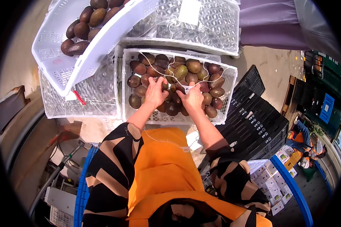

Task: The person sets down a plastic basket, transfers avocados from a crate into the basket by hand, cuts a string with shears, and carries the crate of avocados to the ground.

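Note:
A white plastic crate (231, 89) stands in front of me, filled with dark and greenish avocados (180, 72). My left hand (156, 92) reaches into its middle, fingers curled round an avocado (165, 86) that they partly hide. Close to its right, my right hand (193, 99) has thumb and fingers closed on a small white plastic piece (186, 89) just over the fruit. Thin white cord (143, 57) loops across the crate and seems to run to that piece. What lies under both palms is hidden.
A tilted white crate (60, 72) holding more avocados rests at upper left on a crate lined with bubble wrap (91, 100). Another bubble-lined crate (216, 34) is behind. Black crates (254, 125) stand at right. Further right, a person in an orange vest (308, 145) bends near boxes.

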Tool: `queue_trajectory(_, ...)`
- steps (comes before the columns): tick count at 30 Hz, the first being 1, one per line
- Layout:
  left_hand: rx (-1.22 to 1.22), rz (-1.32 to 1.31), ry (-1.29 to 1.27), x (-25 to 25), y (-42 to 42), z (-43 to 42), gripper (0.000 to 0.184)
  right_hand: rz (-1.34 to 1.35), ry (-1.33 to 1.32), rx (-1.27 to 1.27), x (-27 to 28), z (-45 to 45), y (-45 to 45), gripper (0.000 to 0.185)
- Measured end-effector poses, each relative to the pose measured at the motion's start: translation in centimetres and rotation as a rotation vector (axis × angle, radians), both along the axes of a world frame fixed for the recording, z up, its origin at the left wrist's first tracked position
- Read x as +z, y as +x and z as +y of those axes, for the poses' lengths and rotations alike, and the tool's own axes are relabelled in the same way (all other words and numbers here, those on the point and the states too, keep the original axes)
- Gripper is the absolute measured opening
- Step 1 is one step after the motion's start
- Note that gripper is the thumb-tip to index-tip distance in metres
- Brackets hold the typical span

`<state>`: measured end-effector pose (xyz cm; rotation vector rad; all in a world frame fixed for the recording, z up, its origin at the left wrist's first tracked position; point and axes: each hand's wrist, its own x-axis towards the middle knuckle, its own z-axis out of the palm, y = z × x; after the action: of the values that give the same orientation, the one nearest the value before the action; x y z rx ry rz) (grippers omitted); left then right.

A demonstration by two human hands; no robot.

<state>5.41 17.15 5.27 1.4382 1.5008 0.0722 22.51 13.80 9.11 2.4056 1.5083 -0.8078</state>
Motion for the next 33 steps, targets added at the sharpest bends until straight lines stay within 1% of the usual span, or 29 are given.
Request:
queue_trajectory(1,0.049,-0.053,-0.164,0.8,0.3,-0.2,0.049,-0.019,-0.032,0.004,-0.5,0.9,-0.2,0.064)
queue_trajectory(2,0.039,-0.087,-0.160,-0.7,0.4,-1.8,0.045,0.007,-0.017,0.005,-0.4,0.9,-0.1,0.064)
queue_trajectory(3,0.084,-0.152,-0.340,-3.3,0.5,-3.4,0.045,0.031,-0.007,0.006,-0.2,0.6,0.2,0.064)
queue_trajectory(4,0.134,-0.218,-0.512,-3.1,0.9,-3.0,0.049,0.050,0.012,0.013,0.3,0.7,0.5,0.064)
queue_trajectory(5,0.176,-0.138,-0.563,-2.6,1.4,-3.3,0.057,0.039,-0.014,0.038,0.9,0.6,0.5,0.063)
queue_trajectory(6,0.223,-0.059,-0.615,0.0,2.0,-2.6,0.068,0.076,0.085,0.043,0.8,-0.4,0.5,0.062)
queue_trajectory(7,0.269,-0.130,-0.635,-1.9,1.8,-3.2,0.078,0.137,0.112,0.016,2.1,-1.0,-0.3,0.061)
queue_trajectory(8,0.376,-0.311,-0.822,3.2,1.6,-0.6,0.080,0.199,0.133,-0.011,3.9,-1.3,-1.6,0.060)
queue_trajectory(10,0.395,-0.550,-1.021,3.8,-0.8,-1.0,0.078,0.286,0.292,-0.024,7.0,-2.0,-4.5,0.054)
queue_trajectory(12,0.676,-0.756,-0.942,8.4,-3.3,-2.0,0.073,0.439,0.534,-0.024,10.2,-1.9,-7.2,0.051)
queue_trajectory(13,0.810,-0.859,-0.886,10.9,-4.7,-2.2,0.071,0.616,0.600,-0.042,11.9,-1.8,-8.5,0.050)
queue_trajectory(14,0.814,-0.902,-0.652,12.3,-7.3,-2.0,0.065,0.789,0.660,-0.067,13.4,-2.2,-9.6,0.050)
queue_trajectory(15,0.697,-0.918,-0.283,14.6,-9.9,-0.8,0.067,0.855,0.681,-0.104,14.3,-2.9,-10.3,0.046)
queue_trajectory(16,0.567,-0.782,0.072,18.1,-12.2,1.8,0.072,0.773,0.660,-0.085,14.0,-3.4,-10.0,0.044)
queue_trajectory(17,0.582,-0.634,0.345,20.3,-14.4,4.0,0.077,0.693,0.633,-0.063,13.0,-4.2,-9.1,0.042)
queue_trajectory(19,0.616,-0.251,0.911,22.3,-18.2,9.1,0.069,0.514,0.535,-0.128,9.5,-6.0,-6.8,0.037)
queue_trajectory(20,0.637,-0.043,1.093,23.5,-18.1,12.0,0.062,0.395,0.420,-0.095,7.8,-6.5,-4.9,0.039)
queue_trajectory(21,0.510,0.223,1.226,22.5,-20.8,14.4,0.061,0.275,0.303,-0.064,6.7,-6.6,-3.1,0.041)
queue_trajectory(22,0.569,0.302,1.195,21.6,-20.5,15.7,0.054,0.233,0.158,-0.038,6.5,-6.2,-1.9,0.048)
queue_trajectory(24,0.369,0.432,1.056,19.6,-23.3,16.1,0.046,0.235,0.007,0.134,5.3,-4.9,-0.6,0.062)
queue_trajectory(25,0.354,0.469,1.234,19.9,-20.5,14.7,0.040,0.234,-0.069,0.233,5.0,-3.9,-0.3,0.065)
queue_trajectory(26,0.309,0.369,1.277,20.4,-16.7,12.5,0.030,0.234,-0.150,0.333,4.5,-3.2,-0.2,0.067)
queue_trajectory(27,0.269,0.111,1.229,19.0,-13.6,10.0,0.023,0.198,-0.220,0.403,3.5,-2.7,-0.3,0.069)
queue_trajectory(28,0.156,-0.148,0.964,16.5,-11.4,6.8,0.021,0.160,-0.284,0.472,2.1,-2.1,-0.6,0.070)
queue_trajectory(29,0.074,-0.192,0.544,14.4,-8.3,3.5,0.020,0.121,-0.348,0.542,0.9,-1.8,-0.7,0.072)
queue_trajectory(30,-0.025,-0.055,0.000,13.8,-4.8,1.3,0.030,0.122,-0.363,0.557,-0.2,-1.7,-0.7,0.072)
queue_trajectory(31,-0.294,0.073,0.012,8.6,-3.5,-2.7,0.048,0.122,-0.375,0.574,-1.3,-1.5,-0.7,0.072)
queue_trajectory(32,-0.391,0.134,-0.165,5.8,-1.4,-5.0,0.066,0.122,-0.388,0.597,-2.0,-1.2,-0.7,0.072)
queue_trajectory(33,-0.422,0.141,-0.259,5.2,0.6,-5.8,0.075,0.150,-0.365,0.573,-2.0,-1.1,-0.5,0.070)
